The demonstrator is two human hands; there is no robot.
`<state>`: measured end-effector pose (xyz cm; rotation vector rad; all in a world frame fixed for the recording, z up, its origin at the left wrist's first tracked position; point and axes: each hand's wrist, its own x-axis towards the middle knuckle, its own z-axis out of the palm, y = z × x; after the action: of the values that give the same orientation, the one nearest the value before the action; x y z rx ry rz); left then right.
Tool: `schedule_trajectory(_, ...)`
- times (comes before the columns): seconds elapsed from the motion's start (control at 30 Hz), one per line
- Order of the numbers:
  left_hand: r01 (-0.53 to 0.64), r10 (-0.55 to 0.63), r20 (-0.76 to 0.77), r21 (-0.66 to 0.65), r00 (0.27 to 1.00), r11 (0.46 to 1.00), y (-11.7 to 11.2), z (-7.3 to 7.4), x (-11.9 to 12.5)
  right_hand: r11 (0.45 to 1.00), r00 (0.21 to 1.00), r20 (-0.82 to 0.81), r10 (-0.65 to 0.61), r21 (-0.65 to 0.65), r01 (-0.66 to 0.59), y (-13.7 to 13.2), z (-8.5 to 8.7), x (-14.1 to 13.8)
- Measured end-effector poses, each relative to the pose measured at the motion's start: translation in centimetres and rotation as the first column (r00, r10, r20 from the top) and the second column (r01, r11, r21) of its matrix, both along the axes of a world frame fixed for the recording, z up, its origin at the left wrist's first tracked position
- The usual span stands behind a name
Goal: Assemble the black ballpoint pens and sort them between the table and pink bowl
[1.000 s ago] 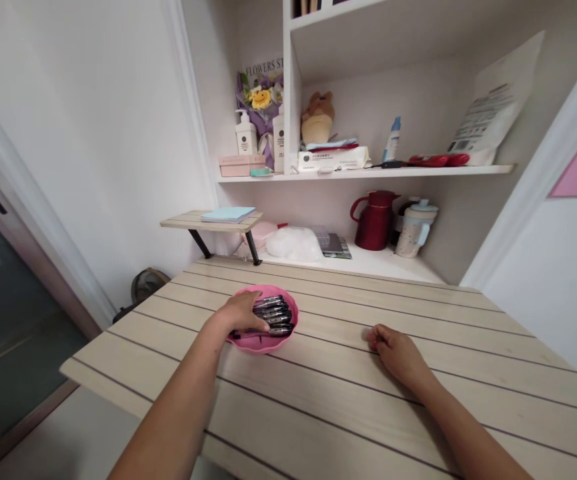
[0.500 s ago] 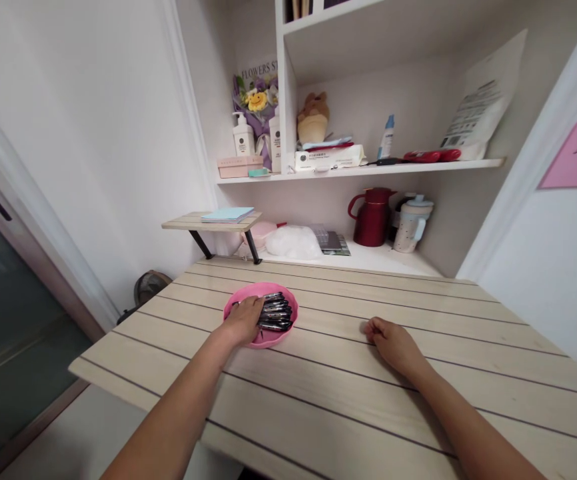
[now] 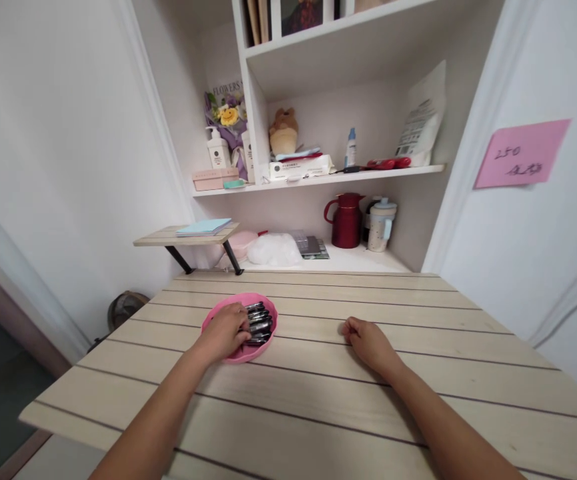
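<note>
A pink bowl (image 3: pixel 207 320) with a wavy rim stands on the left half of the slatted wooden desk. Inside it lies a bundle of several dark pens (image 3: pixel 259 323) with clear, shiny parts, pointing roughly sideways. My left hand (image 3: pixel 226 332) reaches over the bowl's left side, its fingers curled down onto the pens' left ends. The hand itself covers those ends. Well to the right of the bowl, my right hand (image 3: pixel 368 343) rests on the desk, loosely closed into a fist with nothing visible in it.
A small raised stand (image 3: pixel 156 236) with light-blue paper (image 3: pixel 203 227) is at the desk's back left. Behind the desk are a white plastic bag (image 3: pixel 274 249), a red jug (image 3: pixel 347 221) and a tumbler (image 3: pixel 381 227). A pink note (image 3: pixel 523 155) hangs on the right wall.
The view has swung to the right, so everything appears further left. My left hand's fingers have curled more over the pens. My right hand stays closed on the desk.
</note>
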<state>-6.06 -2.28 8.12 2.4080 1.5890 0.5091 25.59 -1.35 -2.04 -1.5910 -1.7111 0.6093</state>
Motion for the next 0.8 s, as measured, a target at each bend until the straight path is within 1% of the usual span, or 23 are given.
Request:
schedule_trajectory(0.03, 0.014, -0.011, 0.137, -0.023, 0.990, 1.000, -0.1, 0.3, 0.7, 1.000, 0.997, -0.083, -0.006, 0.005, 0.007, -0.1, 0.2, -0.3)
schedule_trajectory(0.07, 0.035, -0.010, 0.308, -0.073, 0.951, 0.997, -0.3, 0.5, 1.8, 1.000, 0.980, -0.197, -0.003, 0.004, 0.004, -0.3, 0.5, -0.7)
schedule_trajectory(0.1, 0.071, 0.018, 0.487, -0.165, 0.873, 0.984, -0.6, 0.7, 3.2, 1.000, 0.942, -0.336, 0.008, 0.001, -0.008, -0.6, 0.8, -1.2)
schedule_trajectory(0.13, 0.150, 0.073, 0.653, -0.279, 0.754, 0.948, -0.9, 0.6, 4.9, 1.000, 0.871, -0.490, 0.025, -0.003, -0.030, -0.9, 1.3, -1.8)
schedule_trajectory(0.17, 0.264, 0.135, 0.766, -0.373, 0.629, 0.889, -1.2, 0.3, 6.9, 0.998, 0.773, -0.632, 0.051, -0.002, -0.068, -1.2, 1.8, -2.4)
schedule_trajectory(0.2, 0.374, 0.192, 0.833, -0.423, 0.520, 0.825, -1.5, -0.2, 9.0, 0.995, 0.656, -0.751, 0.069, 0.007, -0.096, -1.5, 2.3, -2.9)
schedule_trajectory(0.23, 0.468, 0.255, 0.867, -0.454, 0.429, 0.758, -1.8, -0.8, 11.2, 0.993, 0.539, -0.838, 0.081, 0.018, -0.121, -1.9, 2.8, -3.4)
schedule_trajectory(0.27, 0.544, 0.322, 0.872, -0.483, 0.368, 0.686, -2.0, -1.7, 13.2, 0.990, 0.432, -0.898, 0.081, 0.024, -0.137, -2.2, 3.2, -3.7)
schedule_trajectory(0.3, 0.607, 0.382, 0.861, -0.508, 0.336, 0.611, -2.1, -2.6, 15.1, 0.990, 0.345, -0.936, 0.067, 0.019, -0.140, -2.4, 3.5, -3.9)
schedule_trajectory(0.33, 0.650, 0.439, 0.842, -0.526, 0.312, 0.548, -2.1, -3.6, 16.6, 0.991, 0.284, -0.958, 0.041, 0.002, -0.136, -2.6, 3.7, -3.9)
schedule_trajectory(0.37, 0.674, 0.484, 0.826, -0.533, 0.287, 0.510, -2.0, -4.5, 17.9, 0.992, 0.248, -0.969, 0.004, -0.026, -0.120, -2.6, 3.7, -3.9)
schedule_trajectory(0.4, 0.687, 0.517, 0.813, -0.536, 0.266, 0.490, -1.9, -5.4, 18.8, 0.994, 0.232, -0.972, -0.038, -0.062, -0.095, -2.6, 3.6, -3.7)
schedule_trajectory(0.47, 0.700, 0.560, 0.797, -0.533, 0.227, 0.475, -1.6, -7.0, 19.8, 0.992, 0.233, -0.967, -0.099, -0.114, -0.049, -2.3, 3.1, -3.3)
schedule_trajectory(0.57, 0.712, 0.598, 0.779, -0.528, 0.189, 0.463, -1.3, -8.3, 19.9, 0.993, 0.233, -0.967, -0.099, -0.110, -0.033, -1.6, 2.1, -2.9)
schedule_trajectory(0.67, 0.716, 0.624, 0.764, -0.528, 0.165, 0.457, -1.1, -8.8, 19.6, 0.993, 0.248, -0.963, -0.109, -0.117, -0.019, -1.2, 1.6, -3.0)
schedule_trajectory(0.8, 0.731, 0.625, 0.765, -0.516, 0.159, 0.446, -1.0, -8.8, 19.5, 0.991, 0.292, -0.947, -0.131, -0.136, 0.003, -1.0, 1.4, -3.0)
